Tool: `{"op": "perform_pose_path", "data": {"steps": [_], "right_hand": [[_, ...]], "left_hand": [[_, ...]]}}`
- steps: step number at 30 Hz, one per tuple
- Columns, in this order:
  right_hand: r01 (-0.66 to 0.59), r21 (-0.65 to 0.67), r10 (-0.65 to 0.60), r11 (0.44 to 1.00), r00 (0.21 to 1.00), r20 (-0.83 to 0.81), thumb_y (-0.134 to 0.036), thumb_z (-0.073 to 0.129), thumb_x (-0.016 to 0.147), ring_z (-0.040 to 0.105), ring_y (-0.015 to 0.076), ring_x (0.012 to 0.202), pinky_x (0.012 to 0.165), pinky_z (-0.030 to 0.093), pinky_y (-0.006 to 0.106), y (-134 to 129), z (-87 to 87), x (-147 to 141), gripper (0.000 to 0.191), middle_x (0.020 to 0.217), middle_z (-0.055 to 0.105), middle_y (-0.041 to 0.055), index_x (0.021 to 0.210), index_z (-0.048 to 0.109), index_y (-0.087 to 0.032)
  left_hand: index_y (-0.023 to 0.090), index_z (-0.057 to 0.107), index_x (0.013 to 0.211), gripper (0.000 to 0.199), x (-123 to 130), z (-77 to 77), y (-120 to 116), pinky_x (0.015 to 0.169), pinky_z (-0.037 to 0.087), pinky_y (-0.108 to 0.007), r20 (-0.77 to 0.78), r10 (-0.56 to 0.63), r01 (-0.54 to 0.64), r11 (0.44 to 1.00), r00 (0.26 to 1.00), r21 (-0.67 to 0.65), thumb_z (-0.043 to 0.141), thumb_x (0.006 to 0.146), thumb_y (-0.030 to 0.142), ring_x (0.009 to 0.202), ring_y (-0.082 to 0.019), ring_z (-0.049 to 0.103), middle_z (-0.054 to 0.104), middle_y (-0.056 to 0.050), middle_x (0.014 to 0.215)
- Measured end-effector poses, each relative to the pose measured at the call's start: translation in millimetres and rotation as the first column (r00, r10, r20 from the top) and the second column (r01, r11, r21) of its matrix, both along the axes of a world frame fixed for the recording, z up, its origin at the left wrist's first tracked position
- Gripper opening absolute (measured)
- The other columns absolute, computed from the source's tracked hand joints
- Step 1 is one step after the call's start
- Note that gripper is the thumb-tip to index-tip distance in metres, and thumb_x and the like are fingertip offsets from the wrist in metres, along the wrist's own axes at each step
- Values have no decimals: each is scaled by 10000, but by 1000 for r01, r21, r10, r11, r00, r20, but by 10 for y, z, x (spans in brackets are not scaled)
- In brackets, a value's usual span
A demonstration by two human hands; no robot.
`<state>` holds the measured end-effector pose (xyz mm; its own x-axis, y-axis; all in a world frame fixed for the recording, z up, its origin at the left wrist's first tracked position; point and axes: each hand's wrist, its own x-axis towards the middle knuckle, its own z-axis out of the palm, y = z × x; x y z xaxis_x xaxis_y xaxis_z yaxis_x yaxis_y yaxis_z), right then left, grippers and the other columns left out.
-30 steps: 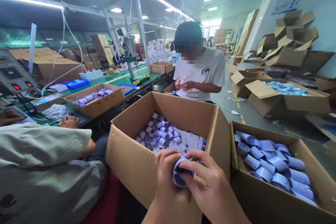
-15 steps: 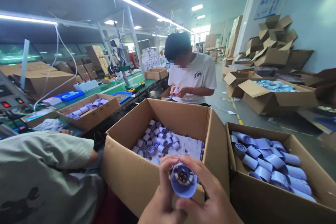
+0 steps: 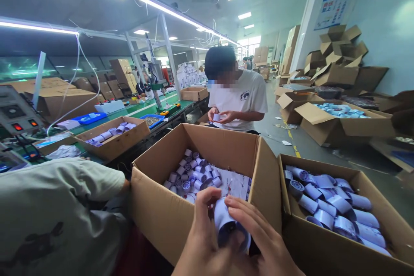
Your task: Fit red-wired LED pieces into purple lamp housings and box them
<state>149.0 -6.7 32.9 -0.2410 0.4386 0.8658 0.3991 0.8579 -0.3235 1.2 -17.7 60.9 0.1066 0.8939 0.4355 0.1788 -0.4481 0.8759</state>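
Before an open carton (image 3: 158,211), left hand (image 3: 203,235) and right hand (image 3: 263,235) share a pale cylinder (image 3: 221,215)

Just in front of the carton's near wall, both hands grasp the cylinder between them, its open end tipped toward the wearer; some fingers blur at the opening. Inside the carton, short cylinders (image 3: 190,174) heap beside a whitish sheet (image 3: 239,180). To the right, a second carton (image 3: 323,250) holds longer cylinders (image 3: 338,198). Along the left runs a green workbench (image 3: 185,106), bearing a shallow box (image 3: 129,143) of similar pieces and a blue tray (image 3: 159,122). Grey floor (image 3: 274,138), marked by a yellow line (image 3: 296,152), stretches past a co-worker (image 3: 249,95) in white toward piled cardboard boxes (image 3: 339,58). Strip lights (image 3: 48,29) shine overhead.
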Motion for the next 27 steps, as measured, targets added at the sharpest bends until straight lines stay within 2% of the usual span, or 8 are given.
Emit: {"op": "perform_pose_path", "data": {"steps": [2, 6, 9, 13, 16, 18, 22, 27], "right_hand": [[-10, 9, 10, 1000, 1000, 0, -230, 603, 932, 619, 236, 1238, 1023, 549, 350, -5, 18, 16, 465, 1243, 699, 136, 1372, 462, -179], [-29, -10, 30, 1000, 1000, 10, -288, 607, 940, 638, 233, 1213, 1007, 564, 353, 3, 60, 24, 440, 1214, 714, 137, 1348, 484, -179], [-5, 4, 5, 1000, 999, 33, -244, 592, 937, 649, 226, 1196, 1002, 568, 343, 8, 81, 12, 379, 1187, 726, 139, 1302, 529, -158], [69, 14, -69, 998, 998, 11, -137, 560, 907, 674, 240, 1158, 943, 606, 366, 12, 63, 3, 366, 1184, 726, 140, 1272, 565, -163], [108, -1, -108, 994, 994, -13, -141, 583, 896, 692, 263, 1126, 905, 627, 392, 13, 34, 5, 391, 1183, 729, 139, 1285, 567, -185], [125, -1, -125, 992, 992, -6, -171, 590, 907, 698, 263, 1114, 897, 630, 385, 12, 24, 7, 367, 1170, 734, 142, 1274, 575, -183], [138, -5, -138, 990, 990, -6, -189, 585, 914, 701, 265, 1108, 890, 633, 384, 17, 15, 20, 339, 1155, 739, 140, 1252, 589, -182], [141, 3, -141, 990, 990, 23, -142, 593, 882, 694, 247, 1121, 926, 613, 348, 28, -16, 38, 350, 1172, 730, 150, 1231, 601, -150]], "left_hand": [[299, 421, 1287, 598, -47, 37, 3, 876, 541, -374, 4, -18, 18, 994, 1000, -111, 655, 747, 191, 1025, -239, 648, 605, -72, 1127], [282, 484, 1207, 635, -97, 193, 54, 697, 565, -310, 37, -68, 76, 947, 997, -313, 666, 632, 85, 820, -205, 696, 675, -23, 960], [262, 493, 1150, 629, -78, 274, 102, 665, 564, -292, 51, -54, 70, 909, 997, -411, 639, 582, 34, 803, -204, 698, 681, -10, 899], [266, 464, 1167, 612, -9, 204, 122, 645, 554, -272, 86, -46, 76, 921, 995, -382, 595, 621, 21, 815, -191, 695, 700, -26, 980], [263, 456, 1158, 594, 48, 99, 113, 607, 531, -253, 104, -39, 71, 939, 994, -335, 562, 634, 5, 830, -190, 691, 711, -41, 1058], [259, 462, 1136, 567, 77, 61, 114, 644, 535, -263, 122, -37, 75, 943, 992, -323, 557, 639, 2, 863, -194, 694, 718, -34, 1048], [244, 488, 1084, 554, 111, 78, 149, 718, 543, -291, 110, 3, 35, 939, 994, -343, 563, 609, -32, 930, -219, 691, 725, -45, 1021], [234, 532, 1035, 529, 157, 126, 196, 587, 485, -262, 2, 40, -36, 920, 999, -390, 564, 578, -31, 789, -212, 672, 697, -32, 908]]}}
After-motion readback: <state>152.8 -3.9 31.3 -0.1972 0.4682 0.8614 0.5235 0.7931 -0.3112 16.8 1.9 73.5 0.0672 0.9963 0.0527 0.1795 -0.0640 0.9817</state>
